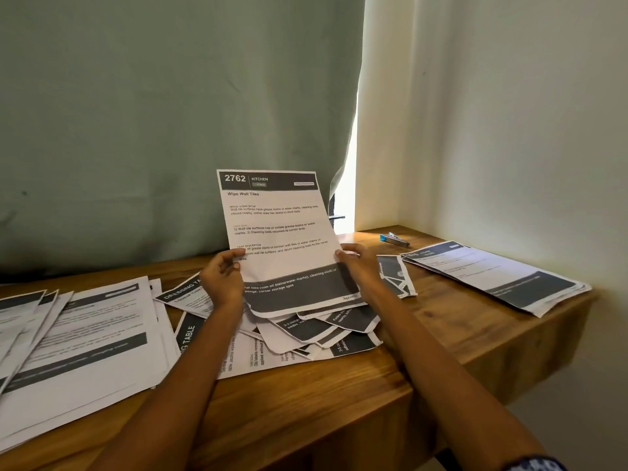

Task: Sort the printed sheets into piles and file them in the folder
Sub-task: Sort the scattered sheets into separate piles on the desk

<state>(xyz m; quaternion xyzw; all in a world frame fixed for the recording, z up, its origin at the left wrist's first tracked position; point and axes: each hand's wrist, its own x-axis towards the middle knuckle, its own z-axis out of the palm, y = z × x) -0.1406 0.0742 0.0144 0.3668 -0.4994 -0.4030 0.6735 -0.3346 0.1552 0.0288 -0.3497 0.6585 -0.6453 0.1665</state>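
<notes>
A printed sheet (277,229) headed "2762 KITCHEN, Wipe Wall Tiles" stands tilted up above the middle of the wooden desk (452,331). My left hand (222,277) pinches its left edge and my right hand (358,266) holds its right edge. Under it lies a loose heap of sheets (306,331) with dark bands, some turned sideways. A fanned pile of sheets (78,338) covers the desk's left part. A smaller neat pile (496,277) lies at the far right. No folder is in view.
A small blue and silver stapler (394,239) lies at the back right corner. A green curtain (170,113) hangs behind the desk and a white wall (509,113) closes the right side. The desk's right end stops just past the right pile.
</notes>
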